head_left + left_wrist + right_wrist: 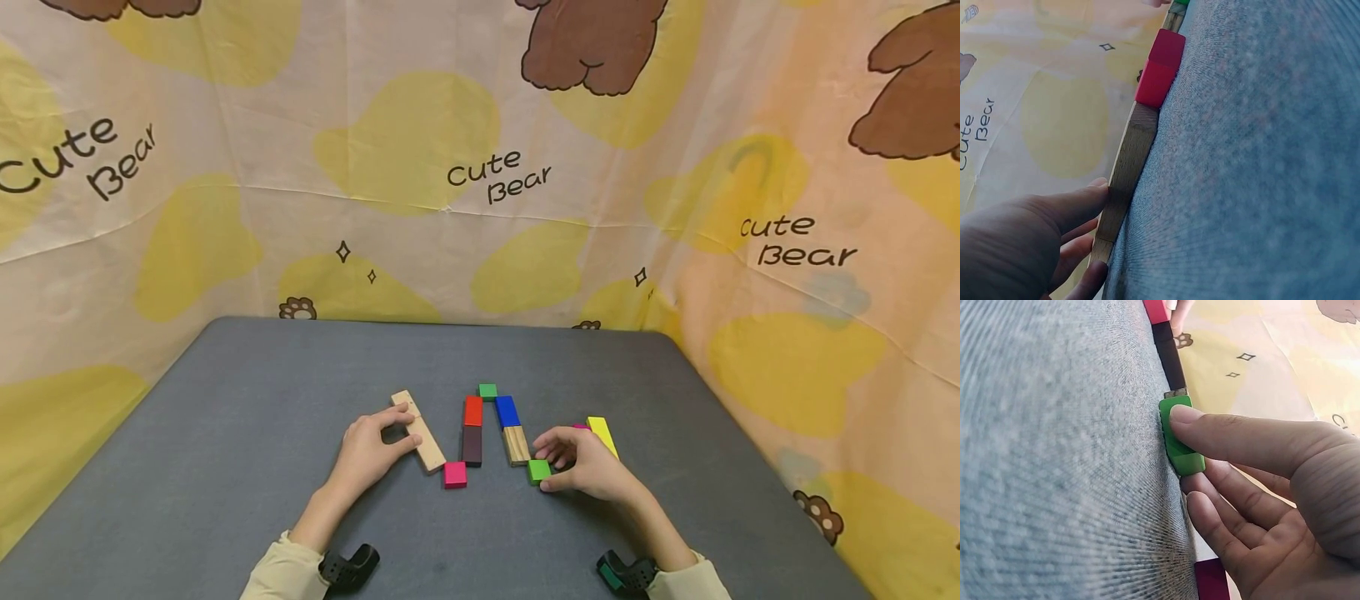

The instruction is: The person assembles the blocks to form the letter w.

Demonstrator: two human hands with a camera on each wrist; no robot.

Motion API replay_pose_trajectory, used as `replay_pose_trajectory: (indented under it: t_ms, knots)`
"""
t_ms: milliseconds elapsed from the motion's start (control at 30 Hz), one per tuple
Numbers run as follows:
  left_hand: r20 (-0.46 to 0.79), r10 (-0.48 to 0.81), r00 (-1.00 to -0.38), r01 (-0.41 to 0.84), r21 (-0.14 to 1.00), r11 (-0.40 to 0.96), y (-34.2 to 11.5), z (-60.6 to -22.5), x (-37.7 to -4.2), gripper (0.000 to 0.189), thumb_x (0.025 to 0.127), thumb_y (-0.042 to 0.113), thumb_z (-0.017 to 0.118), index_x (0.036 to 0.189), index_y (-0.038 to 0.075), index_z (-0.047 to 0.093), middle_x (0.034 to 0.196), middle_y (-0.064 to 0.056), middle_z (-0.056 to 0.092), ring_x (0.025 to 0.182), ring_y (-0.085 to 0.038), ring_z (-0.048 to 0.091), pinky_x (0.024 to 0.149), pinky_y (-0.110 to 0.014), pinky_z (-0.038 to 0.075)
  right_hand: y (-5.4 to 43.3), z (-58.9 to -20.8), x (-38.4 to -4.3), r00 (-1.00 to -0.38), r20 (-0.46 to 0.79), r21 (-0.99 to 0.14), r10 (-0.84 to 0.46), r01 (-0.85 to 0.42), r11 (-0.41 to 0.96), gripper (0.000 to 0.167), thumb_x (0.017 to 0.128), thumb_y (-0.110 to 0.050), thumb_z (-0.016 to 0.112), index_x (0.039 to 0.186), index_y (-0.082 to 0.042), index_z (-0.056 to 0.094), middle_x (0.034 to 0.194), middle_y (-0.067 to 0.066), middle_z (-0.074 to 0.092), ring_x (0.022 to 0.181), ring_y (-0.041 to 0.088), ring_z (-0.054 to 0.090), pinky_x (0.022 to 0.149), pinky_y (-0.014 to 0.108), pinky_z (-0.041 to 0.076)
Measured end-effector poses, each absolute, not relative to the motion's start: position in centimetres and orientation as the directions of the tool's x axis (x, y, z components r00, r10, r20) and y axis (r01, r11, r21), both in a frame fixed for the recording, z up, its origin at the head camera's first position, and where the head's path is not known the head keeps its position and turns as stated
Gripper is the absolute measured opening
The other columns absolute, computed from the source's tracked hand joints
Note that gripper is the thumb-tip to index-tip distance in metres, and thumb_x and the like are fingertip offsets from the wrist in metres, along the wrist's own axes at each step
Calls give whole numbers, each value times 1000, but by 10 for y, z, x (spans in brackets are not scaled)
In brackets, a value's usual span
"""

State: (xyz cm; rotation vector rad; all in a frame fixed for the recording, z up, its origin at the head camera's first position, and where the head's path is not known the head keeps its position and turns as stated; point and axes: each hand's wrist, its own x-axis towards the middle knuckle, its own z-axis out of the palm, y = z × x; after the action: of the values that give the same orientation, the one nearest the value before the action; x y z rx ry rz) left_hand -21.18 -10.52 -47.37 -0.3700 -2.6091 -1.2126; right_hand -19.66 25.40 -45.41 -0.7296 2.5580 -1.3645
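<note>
On the grey table, my left hand holds a slanted row of plain wooden blocks, with thumb and fingertips along its sides. A pink-red block lies against the row's near end. In the left wrist view, the thumb touches the wooden block and the fingertips are by the row's end. My right hand pinches a bright green block at the near end of a striped wooden block. In the right wrist view, the thumb presses the side of the green block.
A red block and a dark brown block lie end to end. Behind stands another green block, touching a blue block. Right of my right hand lie a yellow block and a partly hidden magenta block. A printed curtain hangs behind.
</note>
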Motion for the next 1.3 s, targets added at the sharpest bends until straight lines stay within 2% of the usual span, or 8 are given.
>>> replay_pose_trajectory:
  t_ms: [300, 567, 767, 867, 1033, 1300]
  knots:
    - [316, 123, -941, 321, 712, 625, -105, -475, -211, 34, 83, 21, 81, 113, 7, 74, 133, -10, 61, 125, -38, 50, 103, -62, 28, 254, -456, -196, -877, 83, -812, -472, -335, 479, 46, 72, -10, 89, 113, -3, 67, 97, 3, 68, 88, 24, 62, 76, 30, 53]
    - [317, 118, -941, 320, 725, 610, -105, -477, -212, 35, 81, 21, 82, 112, 7, 74, 132, -8, 62, 126, -36, 50, 105, -60, 27, 257, -452, -195, -871, 103, -835, -481, -338, 433, 48, 73, -12, 89, 114, -1, 67, 101, 8, 68, 90, 29, 62, 76, 32, 54]
    - [330, 119, -937, 331, 722, 608, -106, -475, -213, 34, 82, 21, 82, 112, 7, 74, 132, -8, 62, 127, -36, 49, 105, -60, 27, 279, -445, -197, -907, 200, -852, -371, -348, 392, 46, 77, -10, 86, 116, 1, 65, 106, 18, 67, 88, 34, 63, 71, 30, 54]
    - [328, 119, -937, 330, 721, 610, -106, -475, -213, 34, 82, 21, 81, 113, 7, 74, 132, -8, 62, 127, -36, 49, 105, -61, 27, 291, -443, -198, -928, 209, -860, -309, -325, 394, 44, 79, -7, 84, 117, 2, 65, 109, 21, 66, 91, 38, 63, 71, 29, 55]
    - [329, 121, -936, 331, 715, 616, -106, -474, -214, 34, 82, 21, 82, 112, 7, 75, 132, -8, 62, 127, -36, 49, 104, -61, 28, 303, -443, -200, -945, 200, -847, -257, -299, 439, 44, 79, -7, 83, 118, 0, 65, 112, 18, 66, 101, 40, 60, 79, 29, 54]
    - [329, 122, -936, 331, 712, 620, -105, -475, -213, 34, 82, 21, 82, 112, 7, 75, 131, -8, 62, 126, -36, 50, 104, -61, 27, 310, -443, -198, -955, 202, -836, -217, -284, 470, 41, 77, -12, 85, 113, -6, 68, 110, 14, 68, 97, 36, 62, 83, 35, 53]
